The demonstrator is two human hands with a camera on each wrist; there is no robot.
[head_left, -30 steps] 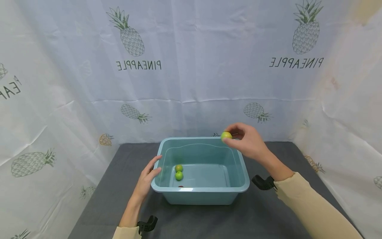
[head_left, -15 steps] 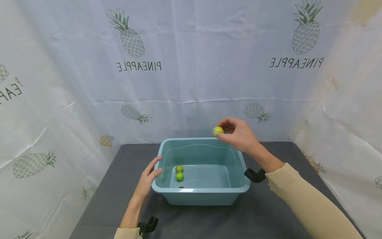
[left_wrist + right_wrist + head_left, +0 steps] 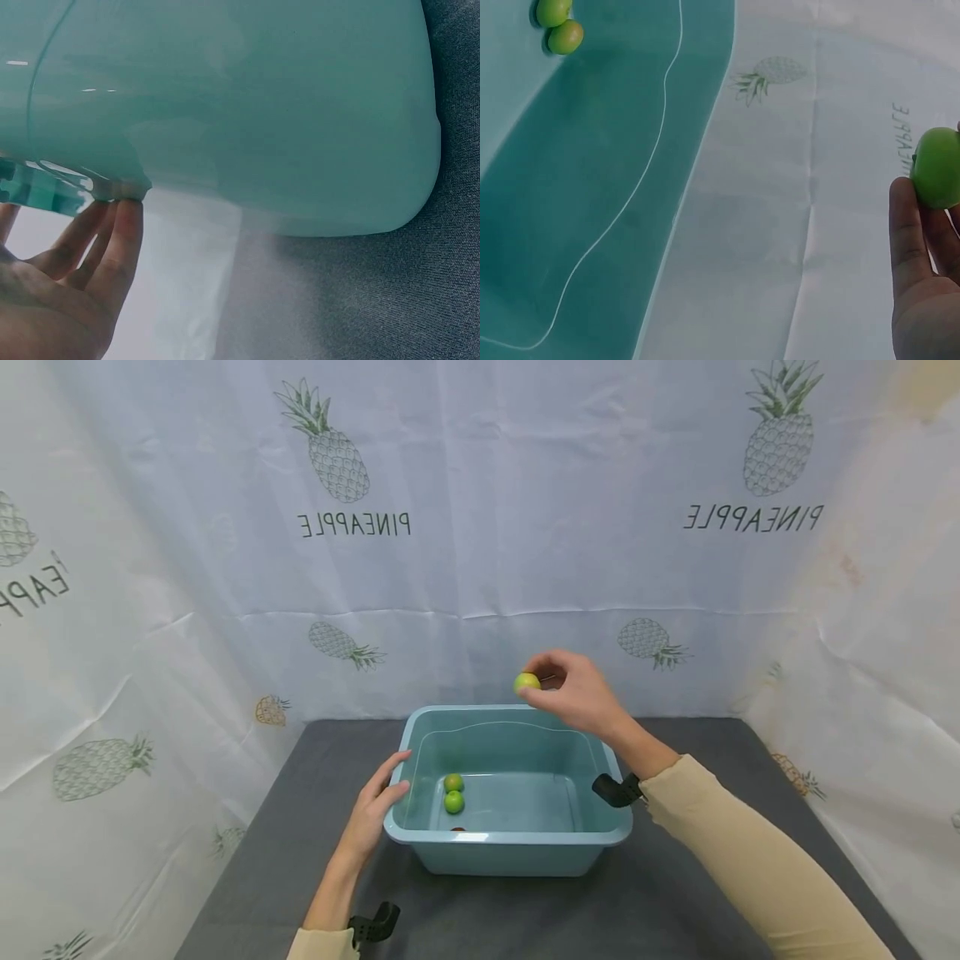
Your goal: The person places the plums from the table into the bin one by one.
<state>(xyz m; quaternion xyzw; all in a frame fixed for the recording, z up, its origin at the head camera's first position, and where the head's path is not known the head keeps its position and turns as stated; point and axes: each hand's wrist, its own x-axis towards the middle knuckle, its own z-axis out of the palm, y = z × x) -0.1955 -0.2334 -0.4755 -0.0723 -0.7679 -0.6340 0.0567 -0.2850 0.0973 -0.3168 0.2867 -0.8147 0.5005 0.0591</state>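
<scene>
A light blue-green plastic basin (image 3: 510, 838) stands on the dark table. My left hand (image 3: 372, 810) grips its left rim, thumb and fingers spread along the edge; in the left wrist view the fingertips (image 3: 129, 214) meet the underside of the rim. Above the far rim, right of centre, my right hand (image 3: 573, 693) pinches a small round green fruit (image 3: 526, 682) between thumb and fingers. In the right wrist view this fruit (image 3: 937, 168) shows smooth and plain green. Two similar green fruits (image 3: 453, 802) lie touching on the basin floor at the left.
A reddish thing (image 3: 458, 829) is mostly hidden behind the basin's near rim. Dark cloth covers the table (image 3: 262, 893). White curtains (image 3: 480, 568) printed with pineapples hang behind and on both sides. A black wrist mount (image 3: 617, 791) on the right arm overlaps the basin's right rim.
My right hand has moved left and slightly up along the basin's far rim, carrying the green fruit. My left hand keeps its place on the rim.
</scene>
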